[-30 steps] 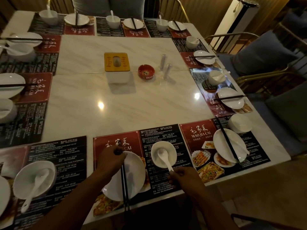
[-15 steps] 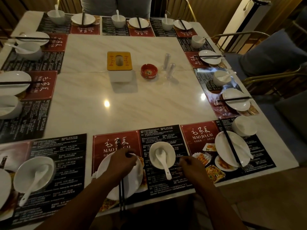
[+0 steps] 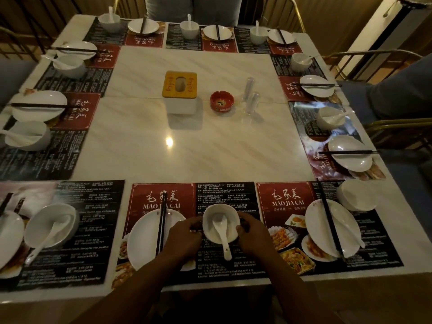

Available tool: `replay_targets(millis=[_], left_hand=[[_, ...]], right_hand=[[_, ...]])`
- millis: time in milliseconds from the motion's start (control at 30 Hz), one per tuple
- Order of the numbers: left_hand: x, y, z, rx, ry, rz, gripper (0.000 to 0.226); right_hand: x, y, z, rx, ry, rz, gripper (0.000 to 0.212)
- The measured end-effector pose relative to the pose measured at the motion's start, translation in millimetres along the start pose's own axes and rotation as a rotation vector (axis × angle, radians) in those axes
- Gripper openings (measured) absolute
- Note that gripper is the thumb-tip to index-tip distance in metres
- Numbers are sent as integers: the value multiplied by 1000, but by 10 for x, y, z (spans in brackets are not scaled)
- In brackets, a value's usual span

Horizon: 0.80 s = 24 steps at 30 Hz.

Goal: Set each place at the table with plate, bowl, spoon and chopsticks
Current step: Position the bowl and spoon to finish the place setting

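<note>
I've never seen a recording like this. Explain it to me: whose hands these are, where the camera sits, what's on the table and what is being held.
There is no machine here: a person is setting a table with bare hands. The view comes from one wide-angle camera worn on their head, looking forward and down, so the arms enter from the bottom edge. The left hand and right hand cup a white bowl from either side; a white spoon lies in it. Beside it, to the left, a white plate carries black chopsticks. All sit on a printed placemat. Similar settings ring the marble table, and a tissue box and red ashtray stand in the middle.
</note>
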<state>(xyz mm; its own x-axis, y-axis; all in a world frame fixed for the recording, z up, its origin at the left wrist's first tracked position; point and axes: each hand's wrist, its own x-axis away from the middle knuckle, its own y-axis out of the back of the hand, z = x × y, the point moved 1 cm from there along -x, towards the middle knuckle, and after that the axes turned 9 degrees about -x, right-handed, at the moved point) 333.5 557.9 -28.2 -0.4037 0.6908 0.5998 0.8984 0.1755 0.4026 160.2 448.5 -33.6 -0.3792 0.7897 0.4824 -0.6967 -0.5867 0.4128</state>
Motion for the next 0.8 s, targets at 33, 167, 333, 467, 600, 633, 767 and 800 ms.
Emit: replay_targets(millis=[33,167,333,467,600,633,767,800], left_hand=[[16,-9,-20,-5,9,-16,48],[44,-55,-46,18,38,-61,44],[50,-49,29,81,83,-140,41],[90,-32,80,126,75,-173,46],[110,-23,144,116,66,-167,50],[107,-17,165,115,63,-164,51],[75,33,212,107,50,-165,53],[105,52,169,97,40,-183,46]], right_hand=[[-11,12,-4,0,-10,10,35],[-25,40,-47,35,-33,26,27],[129,-49,-206,-123,-288,147,38],[224,-106,-264,-281,-337,140,44],[257,-126,-239,-336,-338,112,49],[266,-123,-223,-337,-335,110,49],[318,-55,-164,-322,-314,70,49],[336,-29,-167,-325,-318,69,50]])
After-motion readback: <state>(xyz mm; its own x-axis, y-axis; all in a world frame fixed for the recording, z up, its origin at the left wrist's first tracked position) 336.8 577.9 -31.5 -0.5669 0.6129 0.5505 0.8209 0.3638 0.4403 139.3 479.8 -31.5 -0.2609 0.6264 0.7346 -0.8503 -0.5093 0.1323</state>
